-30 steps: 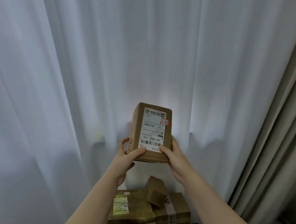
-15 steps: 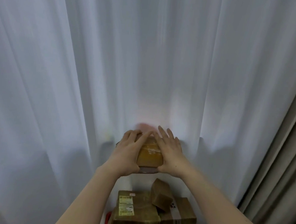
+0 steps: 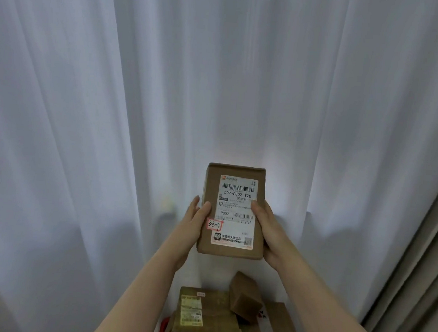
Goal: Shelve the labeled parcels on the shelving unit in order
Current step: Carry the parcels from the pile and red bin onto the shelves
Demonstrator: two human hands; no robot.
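Observation:
I hold a small brown cardboard parcel (image 3: pixel 232 210) upright in front of me, its white shipping label facing me and reading the right way up. A red-edged sticker with handwriting sits at the label's lower left. My left hand (image 3: pixel 192 223) grips the parcel's left edge, thumb on the front. My right hand (image 3: pixel 266 227) grips the right edge and lower corner. No shelving unit is in view.
White sheer curtains (image 3: pixel 139 109) fill the view ahead; a beige drape (image 3: pixel 417 267) hangs at the right. Below my hands lies a pile of brown parcels (image 3: pixel 234 318), one with a yellow label (image 3: pixel 191 310) and a small box tilted on top.
The parcel was label-upside-down a second ago, then turned in my hands with its plain side showing. Now its label faces me upright, held slightly higher.

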